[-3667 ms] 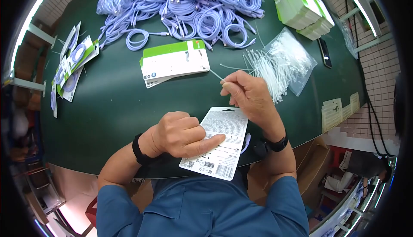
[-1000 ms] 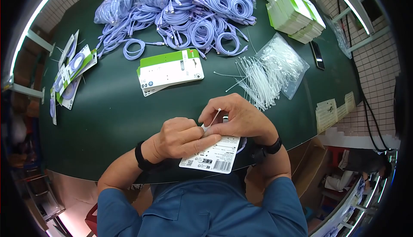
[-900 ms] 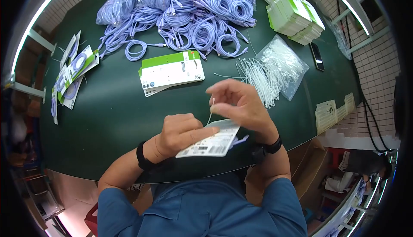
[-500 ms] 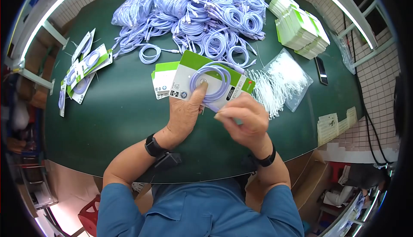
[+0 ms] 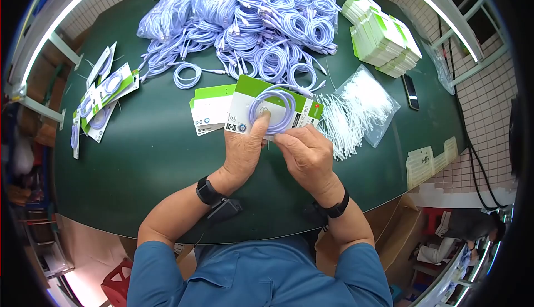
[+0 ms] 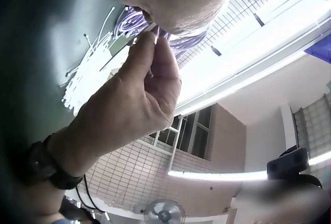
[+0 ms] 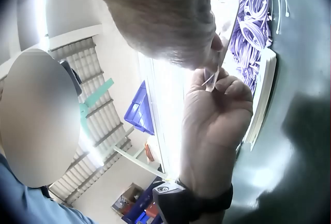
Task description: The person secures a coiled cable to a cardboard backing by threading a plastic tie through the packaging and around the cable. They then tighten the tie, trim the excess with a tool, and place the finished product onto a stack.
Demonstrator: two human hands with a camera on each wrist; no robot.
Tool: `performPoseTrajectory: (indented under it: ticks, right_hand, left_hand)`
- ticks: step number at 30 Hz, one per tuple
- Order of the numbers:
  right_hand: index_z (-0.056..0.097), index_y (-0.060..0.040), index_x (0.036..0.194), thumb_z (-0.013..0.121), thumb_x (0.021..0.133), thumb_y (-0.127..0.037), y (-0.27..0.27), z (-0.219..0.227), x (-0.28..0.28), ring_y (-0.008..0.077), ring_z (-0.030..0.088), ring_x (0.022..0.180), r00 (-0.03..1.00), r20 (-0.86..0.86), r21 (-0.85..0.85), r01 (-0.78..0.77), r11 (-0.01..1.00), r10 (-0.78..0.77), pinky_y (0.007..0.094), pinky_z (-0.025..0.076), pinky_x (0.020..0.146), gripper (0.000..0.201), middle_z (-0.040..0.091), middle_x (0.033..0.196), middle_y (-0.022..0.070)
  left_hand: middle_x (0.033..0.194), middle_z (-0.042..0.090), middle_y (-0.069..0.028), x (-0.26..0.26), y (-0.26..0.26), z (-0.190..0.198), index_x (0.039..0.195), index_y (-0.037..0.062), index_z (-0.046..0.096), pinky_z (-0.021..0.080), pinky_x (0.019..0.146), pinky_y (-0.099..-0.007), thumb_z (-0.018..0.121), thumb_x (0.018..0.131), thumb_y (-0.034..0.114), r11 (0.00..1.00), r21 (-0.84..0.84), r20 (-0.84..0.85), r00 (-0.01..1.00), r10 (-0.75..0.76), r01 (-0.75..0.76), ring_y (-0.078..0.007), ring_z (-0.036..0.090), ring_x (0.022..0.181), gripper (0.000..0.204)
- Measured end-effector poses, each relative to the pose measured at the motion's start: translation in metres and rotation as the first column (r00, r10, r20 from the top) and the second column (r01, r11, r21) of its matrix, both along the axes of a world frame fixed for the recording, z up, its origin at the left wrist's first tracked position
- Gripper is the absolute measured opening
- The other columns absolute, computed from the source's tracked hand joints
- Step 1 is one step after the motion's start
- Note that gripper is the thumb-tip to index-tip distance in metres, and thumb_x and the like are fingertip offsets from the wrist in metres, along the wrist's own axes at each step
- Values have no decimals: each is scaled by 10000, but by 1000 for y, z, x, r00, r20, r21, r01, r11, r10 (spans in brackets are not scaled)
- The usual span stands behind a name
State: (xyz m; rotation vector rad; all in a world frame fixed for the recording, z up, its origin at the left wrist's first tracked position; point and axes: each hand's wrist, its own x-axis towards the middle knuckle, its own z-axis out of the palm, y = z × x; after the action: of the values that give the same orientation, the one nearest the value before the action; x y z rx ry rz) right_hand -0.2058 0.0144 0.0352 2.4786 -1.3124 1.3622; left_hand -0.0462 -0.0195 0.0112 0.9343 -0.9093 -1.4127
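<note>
In the head view a green and white card (image 5: 241, 102) stands tilted, its printed front up, with a coiled lilac cable (image 5: 288, 108) on it. The left hand (image 5: 243, 150) grips the card's lower left part, thumb on the front inside the coil and fingers behind. At the card's lower edge the right hand (image 5: 309, 159) pinches with thumb and forefinger at the bottom of the coil; what lies between the fingertips is mostly hidden. Both wrist views show the two hands' fingertips close together at the card.
Flat cards (image 5: 214, 110) lie behind the held card. Lilac cables (image 5: 239, 23) are heaped at the back. White ties (image 5: 345, 119) spill from a clear bag at the right, near stacked cards (image 5: 384, 40) and a phone (image 5: 410, 92). Cards with cables (image 5: 100, 98) lie at the left.
The card has been turned from its back to its cable side and raised from the table's front edge. The right hand has since moved left, its fingertips now at the coil's bottom.
</note>
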Motion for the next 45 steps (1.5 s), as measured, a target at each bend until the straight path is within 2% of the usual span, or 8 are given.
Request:
performPoseTrajectory:
  ticks: [6,9,19,25,27,31,39,45]
  right_hand:
    - [750,-68,932,860,740,11,-2,-3,6,239,651,740,1000,-20,50,2,999,-1,362,521,620,235,706,871,37]
    - [748,-68,945,861,741,-4,-6,-6,3,244,637,729,998,-55,2,-24,1000,24,369,513,616,242,691,863,37]
    - [714,-46,963,846,771,-23,-5,-9,16,254,631,723,995,-90,-89,26,996,-34,375,504,613,235,679,870,56]
    - [693,-33,976,812,799,1,-6,-22,18,260,664,783,992,91,-77,-86,993,93,368,542,672,216,684,938,70]
    - [691,-36,983,802,805,1,-5,-25,16,262,668,794,983,144,-67,-108,992,116,367,553,691,213,682,957,72]
    - [694,-32,989,811,820,-1,-10,-23,13,265,675,769,990,45,-87,-131,988,135,355,569,672,208,691,1000,89]
    - [714,-33,972,880,773,-10,-11,-15,11,251,706,777,989,141,-92,-26,995,39,343,595,649,260,713,994,98]
    - [640,-35,901,827,786,-62,-19,-14,5,248,713,799,999,7,-112,-38,993,39,361,588,637,221,701,1056,81]
  left_hand:
    - [988,659,-12,-1,-1,-5,1191,50,630,467,552,-226,715,1007,140,999,42,-5,1000,20,-19,-62,601,745,222]
    - [1030,666,-25,-7,3,-4,1208,40,629,504,618,-239,714,1008,132,998,20,-79,995,63,-62,-81,623,811,236]
    - [1091,668,-56,-8,2,-8,1236,15,621,545,790,-295,719,1013,131,993,-66,-58,994,97,-101,-133,637,949,270]
    - [1103,668,-64,-6,2,-7,1244,11,617,542,835,-309,726,1016,142,996,-49,-52,996,65,-68,-144,633,969,284]
    - [1104,669,-64,-5,2,-7,1246,10,618,543,835,-311,727,1016,144,997,-57,-48,997,53,-56,-145,635,969,288]
    - [1108,676,-67,-6,5,-7,1251,6,620,546,841,-317,731,1014,148,996,-70,-42,998,48,-51,-148,642,976,298]
    - [1118,695,-70,-6,6,-9,1266,6,629,562,822,-304,728,1015,156,998,-55,-41,999,14,-16,-139,663,963,309]
    - [1100,712,-63,-6,3,-12,1265,3,647,580,750,-277,731,1015,172,1000,-14,-104,994,-23,22,-124,677,915,313]
